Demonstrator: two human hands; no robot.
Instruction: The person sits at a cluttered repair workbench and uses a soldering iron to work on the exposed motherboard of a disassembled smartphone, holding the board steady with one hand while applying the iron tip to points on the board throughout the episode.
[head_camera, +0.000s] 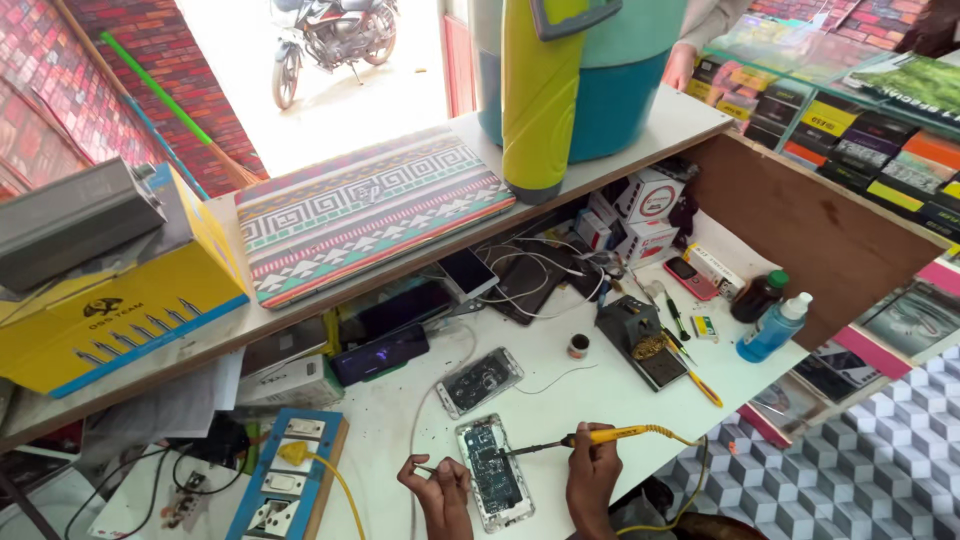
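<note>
An opened phone (493, 484) lies face down on the white bench, its circuit board exposed. My right hand (592, 478) grips a yellow-handled soldering iron (606, 435), whose dark tip reaches left onto the phone's upper part. My left hand (438, 487) pinches a thin piece of wire or tweezers (426, 468) beside the phone's left edge. A second opened phone (480, 381) lies just above, untouched.
A switch board with a yellow plug (285, 476) sits left. A soldering stand (644, 345), blue bottle (772, 328), dark bottle (757, 296), small boxes (645, 213) and tangled cables fill the back. On the shelf above rest a patterned laptop (368, 208), a yellow box (120, 305) and a cooler (590, 75).
</note>
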